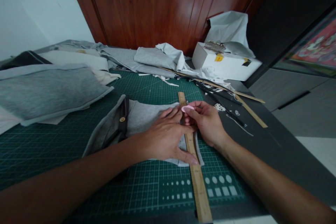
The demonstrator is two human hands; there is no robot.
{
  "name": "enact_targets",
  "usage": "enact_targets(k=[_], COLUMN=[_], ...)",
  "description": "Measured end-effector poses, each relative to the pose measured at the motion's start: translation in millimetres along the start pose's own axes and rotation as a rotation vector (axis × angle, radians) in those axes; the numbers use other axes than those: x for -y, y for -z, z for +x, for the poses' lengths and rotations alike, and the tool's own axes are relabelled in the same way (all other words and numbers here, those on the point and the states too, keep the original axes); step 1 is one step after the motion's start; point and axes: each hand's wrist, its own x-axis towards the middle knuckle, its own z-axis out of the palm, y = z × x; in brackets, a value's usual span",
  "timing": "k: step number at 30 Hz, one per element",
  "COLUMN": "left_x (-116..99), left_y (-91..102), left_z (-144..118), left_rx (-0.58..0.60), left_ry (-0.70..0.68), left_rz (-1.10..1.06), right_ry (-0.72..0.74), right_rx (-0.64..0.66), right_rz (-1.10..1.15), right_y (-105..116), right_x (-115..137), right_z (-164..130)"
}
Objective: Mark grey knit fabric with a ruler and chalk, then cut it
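A grey fabric piece (143, 117) with a dark band and a brass snap lies on the green cutting mat (147, 87). A wooden ruler (199, 189) lies along the fabric's right edge, running toward me. My left hand (162, 136) presses flat on the fabric and the ruler, fingers spread. My right hand (206, 122) pinches a small pink tailor's chalk (187, 108) beside the ruler's far part, its tip at the ruler edge.
Folded grey and white fabric (44, 91) is stacked at the left. More cloth (157, 57) lies at the back. A white box (225, 63) with a metal clip stands at the back right. Long wooden sticks (249, 110) and dark tools lie right of the mat.
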Motion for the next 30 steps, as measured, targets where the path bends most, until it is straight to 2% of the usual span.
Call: enact_targets(k=[6,11,17,22,30], left_x=[2,2,3,4,4], left_y=[-3.8,-3.9,-5.9,-11.7,-16.0], left_z=[-2,-2,-1,1,0], left_rx=[0.044,0.078,0.008,-0.058,-0.017], left_ry=[0.032,0.067,0.032,0.035,0.088], left_rz=[-0.03,-0.03,-0.022,-0.001,0.019], right_ry=[-0.007,0.023,0.066,0.082,0.132], right_rx=[-0.06,-0.117,-0.155,-0.115,-0.047], right_rz=[-0.004,-0.035,-0.086,-0.158,-0.351], right_y=[21,25,25,27,32], right_x=[-4,-7,-14,-14,-12], right_z=[5,6,7,4,2])
